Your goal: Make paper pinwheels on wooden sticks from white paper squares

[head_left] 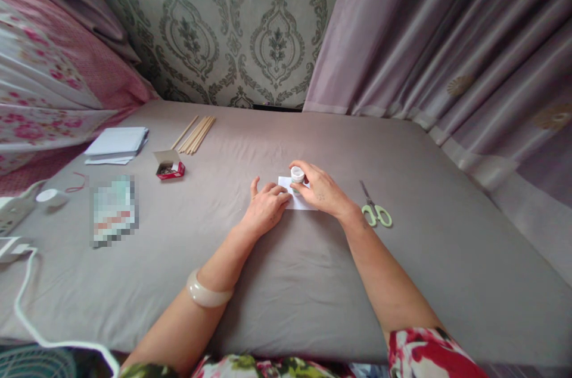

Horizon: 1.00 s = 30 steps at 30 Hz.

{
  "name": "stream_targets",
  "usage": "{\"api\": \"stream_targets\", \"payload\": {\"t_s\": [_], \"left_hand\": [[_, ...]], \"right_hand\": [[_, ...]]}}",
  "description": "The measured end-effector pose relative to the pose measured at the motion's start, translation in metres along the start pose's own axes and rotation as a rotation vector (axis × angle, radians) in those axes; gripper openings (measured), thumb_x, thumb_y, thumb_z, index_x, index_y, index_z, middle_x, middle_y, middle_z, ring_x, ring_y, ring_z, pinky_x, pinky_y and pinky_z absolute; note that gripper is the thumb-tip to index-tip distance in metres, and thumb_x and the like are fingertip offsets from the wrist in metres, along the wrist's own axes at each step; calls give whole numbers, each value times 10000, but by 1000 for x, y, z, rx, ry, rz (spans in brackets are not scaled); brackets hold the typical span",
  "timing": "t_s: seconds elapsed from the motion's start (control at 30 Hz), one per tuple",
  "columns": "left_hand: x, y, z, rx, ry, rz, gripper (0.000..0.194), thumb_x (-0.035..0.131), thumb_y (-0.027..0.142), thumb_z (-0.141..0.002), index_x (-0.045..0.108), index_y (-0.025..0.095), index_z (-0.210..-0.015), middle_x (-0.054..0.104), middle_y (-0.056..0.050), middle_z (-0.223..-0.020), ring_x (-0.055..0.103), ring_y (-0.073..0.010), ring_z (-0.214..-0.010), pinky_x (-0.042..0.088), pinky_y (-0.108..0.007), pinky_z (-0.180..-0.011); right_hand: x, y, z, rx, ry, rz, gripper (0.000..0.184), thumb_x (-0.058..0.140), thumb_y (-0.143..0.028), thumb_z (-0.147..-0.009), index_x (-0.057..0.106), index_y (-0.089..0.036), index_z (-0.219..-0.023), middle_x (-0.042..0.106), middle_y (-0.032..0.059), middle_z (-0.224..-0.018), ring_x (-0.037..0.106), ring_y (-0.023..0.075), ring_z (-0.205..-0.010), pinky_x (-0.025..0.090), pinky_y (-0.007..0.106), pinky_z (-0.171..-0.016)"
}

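Observation:
A small white plastic bottle (297,175) with a trace of green on its side stands upright on a piece of white paper (302,203). My right hand (322,188) is wrapped round the bottle from the right, thumb in front and fingers behind. On the paper's left edge lies my left hand (268,206), its fingers stretched out flat and the little finger raised. The left fingertips come close to the bottle; whether they touch it I cannot tell. Green-handled scissors (376,214) rest on the cloth to the right of my right forearm.
At the back left are a stack of white paper (117,142), a bundle of wooden sticks (196,136) and an open red box (170,170) of small items. A blurred packet (114,211), a white cap (51,197) and a power strip (15,214) with a cable lie left.

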<state>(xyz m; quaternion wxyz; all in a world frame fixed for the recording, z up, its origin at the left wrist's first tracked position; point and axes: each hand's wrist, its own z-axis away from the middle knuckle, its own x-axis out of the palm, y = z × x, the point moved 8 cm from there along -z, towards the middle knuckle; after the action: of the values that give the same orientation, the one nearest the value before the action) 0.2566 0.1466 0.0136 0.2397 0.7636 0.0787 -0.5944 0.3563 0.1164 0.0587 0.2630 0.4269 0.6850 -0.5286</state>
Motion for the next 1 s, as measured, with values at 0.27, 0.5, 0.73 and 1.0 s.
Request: {"api": "stream_targets", "payload": {"t_s": [0.27,0.5,0.73,1.0], "left_hand": [[0,0,0,-1,-1,-12,261,444,221,-923,672,285,-1035,686,-44,-1096,555,-249,-1108,107,-643,-1089],[0,-1,0,-6,10,-3,263,454,211,-916,676,289,-1035,688,-45,-1099,559,-257,-1111,116,-653,-1086],[1,-1,0,-5,14,4,269,453,213,-916,671,300,-1045,684,-42,-1099,552,-254,-1119,113,-657,-1086],[0,0,1,-1,13,3,260,453,222,-920,675,292,-1037,683,-44,-1093,557,-257,-1119,117,-663,-1086]], "right_hand": [[-3,-3,0,-11,-16,31,331,571,-172,-842,521,-208,-1167,639,71,-1036,586,210,-948,445,325,-832],[-4,-3,3,-25,-45,38,324,560,-167,-842,534,-211,-1162,640,78,-1067,589,223,-989,450,342,-858],[1,-6,2,-35,-58,6,307,574,-183,-837,549,-215,-1141,648,67,-1055,597,209,-951,451,328,-852],[-3,-10,4,-17,-76,72,300,547,-177,-857,547,-217,-1155,642,77,-1069,587,218,-977,447,327,-850]]}}
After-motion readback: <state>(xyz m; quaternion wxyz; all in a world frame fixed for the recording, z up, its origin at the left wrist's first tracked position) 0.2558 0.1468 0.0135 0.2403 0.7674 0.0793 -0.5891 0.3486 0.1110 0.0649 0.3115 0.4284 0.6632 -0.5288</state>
